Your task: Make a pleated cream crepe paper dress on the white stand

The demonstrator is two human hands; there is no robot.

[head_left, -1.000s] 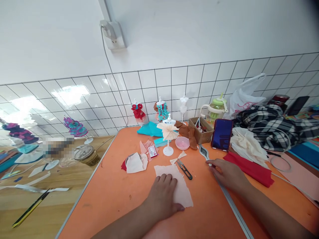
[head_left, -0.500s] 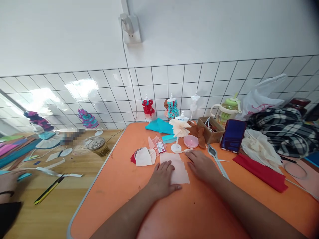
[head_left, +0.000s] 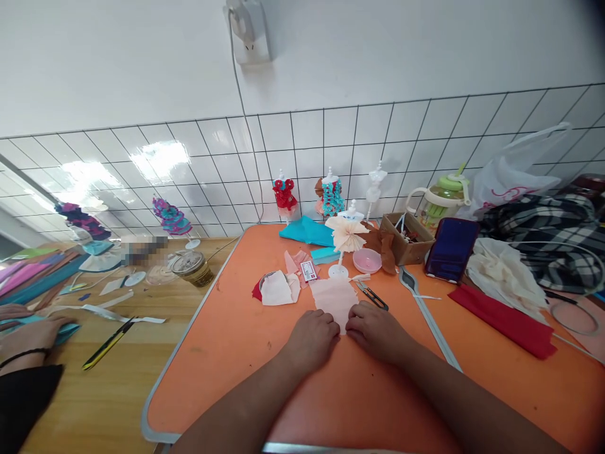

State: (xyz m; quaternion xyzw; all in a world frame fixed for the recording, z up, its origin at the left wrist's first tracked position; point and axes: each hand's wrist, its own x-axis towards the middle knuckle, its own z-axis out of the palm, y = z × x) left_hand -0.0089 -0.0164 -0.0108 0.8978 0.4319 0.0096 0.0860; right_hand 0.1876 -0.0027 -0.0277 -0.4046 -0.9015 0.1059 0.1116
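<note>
A pale pink piece of cloth (head_left: pixel 334 296) lies flat on the orange table. My left hand (head_left: pixel 316 334) is closed at its near left corner, fingertips curled on the edge. At the near right corner, my right hand (head_left: pixel 375 326) pinches the same edge, only a small gap away from the left. Dark-handled thread snips (head_left: pixel 372 295) rest just beyond my right hand. Behind the cloth stands a small white mannequin on a round base (head_left: pixel 338 272), wearing a pleated cream skirt (head_left: pixel 347 234). A white label card (head_left: pixel 308 271) lies to the cloth's left.
White cloth scraps (head_left: pixel 278 289) sit at left, a pink bowl (head_left: pixel 367 260) and cardboard box (head_left: pixel 407 243) behind. A phone (head_left: pixel 451 250) and red cloth (head_left: pixel 501 320) are at right. On the wooden table, a co-worker's hand (head_left: pixel 35 337) is near a yellow cutter (head_left: pixel 108 345).
Both hands have drawn back and together to the cloth's near edge, fingers now curled. The snips, earlier hidden by my right hand, now show. The view has shifted slightly.
</note>
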